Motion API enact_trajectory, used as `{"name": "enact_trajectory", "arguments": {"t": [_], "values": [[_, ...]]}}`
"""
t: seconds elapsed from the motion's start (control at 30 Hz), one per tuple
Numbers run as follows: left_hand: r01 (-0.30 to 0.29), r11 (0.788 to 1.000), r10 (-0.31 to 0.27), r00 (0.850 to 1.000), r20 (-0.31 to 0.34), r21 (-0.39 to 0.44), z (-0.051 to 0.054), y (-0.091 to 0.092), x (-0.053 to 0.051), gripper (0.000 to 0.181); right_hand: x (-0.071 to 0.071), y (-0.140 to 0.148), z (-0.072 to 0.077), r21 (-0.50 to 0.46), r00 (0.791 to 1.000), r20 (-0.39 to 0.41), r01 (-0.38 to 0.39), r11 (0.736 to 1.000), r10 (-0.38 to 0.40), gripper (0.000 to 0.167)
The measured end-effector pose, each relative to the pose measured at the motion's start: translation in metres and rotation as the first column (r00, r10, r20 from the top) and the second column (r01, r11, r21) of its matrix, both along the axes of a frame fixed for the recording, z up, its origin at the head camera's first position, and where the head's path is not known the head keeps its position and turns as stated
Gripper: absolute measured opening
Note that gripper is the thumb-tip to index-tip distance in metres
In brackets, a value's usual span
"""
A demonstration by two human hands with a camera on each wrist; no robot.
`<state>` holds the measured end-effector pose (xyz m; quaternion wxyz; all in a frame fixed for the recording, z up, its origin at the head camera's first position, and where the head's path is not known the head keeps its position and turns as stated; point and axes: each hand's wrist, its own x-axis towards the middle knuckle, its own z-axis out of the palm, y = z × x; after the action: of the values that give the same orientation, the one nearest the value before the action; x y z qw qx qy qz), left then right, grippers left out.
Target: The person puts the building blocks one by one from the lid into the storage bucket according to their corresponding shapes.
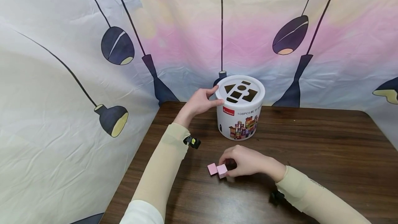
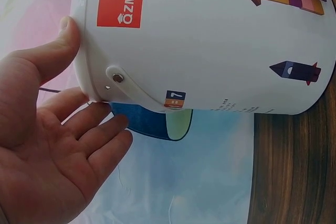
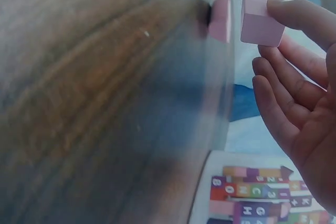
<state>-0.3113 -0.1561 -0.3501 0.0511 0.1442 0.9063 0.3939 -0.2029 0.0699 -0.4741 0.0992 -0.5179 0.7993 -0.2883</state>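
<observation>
A white lidded bucket [image 1: 239, 113] printed with block pictures stands upright on the table. My left hand [image 1: 202, 101] touches the rim of its lid [image 1: 257, 101] with thumb and index finger spread apart. The other left fingers [image 2: 105, 135] extend loosely beside the rim in the left wrist view. Between the thumb and fingers of my right hand [image 1: 247, 160] is a pink cube block [image 1: 222, 170], pinched just above the tabletop in the right wrist view. Beside it, a second pink block [image 1: 212, 169] lies on the table.
Dark brown wood forms the tabletop [image 1: 311, 141]. Behind it hangs a cloth backdrop [image 1: 186, 27] painted with hanging lamps. The bucket's lid has several shaped cut-outs. A white handle [image 2: 136, 88] is fixed to the bucket's side.
</observation>
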Motion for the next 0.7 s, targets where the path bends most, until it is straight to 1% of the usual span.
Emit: {"name": "enact_trajectory", "arguments": {"t": [0.17, 0.3, 0.5, 0.63, 0.7], "values": [[-0.001, 1.0, 0.001, 1.0, -0.002, -0.003, 0.0, 0.0, 0.0, 0.078, -0.003, 0.009, 0.009, -0.018, 1.0, 0.001, 0.024, 1.0, -0.024, 0.025], [0.007, 1.0, -0.007, 1.0, -0.008, -0.002, -0.001, 0.0, 0.0, 0.078, -0.006, 0.015, 0.013, -0.037, 0.999, -0.014, 0.038, 0.999, -0.039, 0.026], [0.012, 1.0, -0.012, 1.0, -0.006, 0.002, 0.0, 0.0, 0.0, 0.078, -0.011, 0.025, 0.016, -0.104, 0.996, -0.048, 0.067, 0.992, -0.072, 0.023], [0.012, 1.0, -0.012, 1.0, -0.006, -0.003, 0.0, 0.0, -0.001, 0.078, -0.013, 0.031, 0.02, -0.149, 0.995, -0.018, 0.097, 0.984, -0.101, 0.025], [0.013, 1.0, -0.013, 1.0, -0.009, -0.007, 0.0, 0.0, -0.001, 0.078, -0.013, 0.034, 0.023, -0.164, 0.992, 0.002, 0.125, 0.979, -0.126, 0.027]]}}
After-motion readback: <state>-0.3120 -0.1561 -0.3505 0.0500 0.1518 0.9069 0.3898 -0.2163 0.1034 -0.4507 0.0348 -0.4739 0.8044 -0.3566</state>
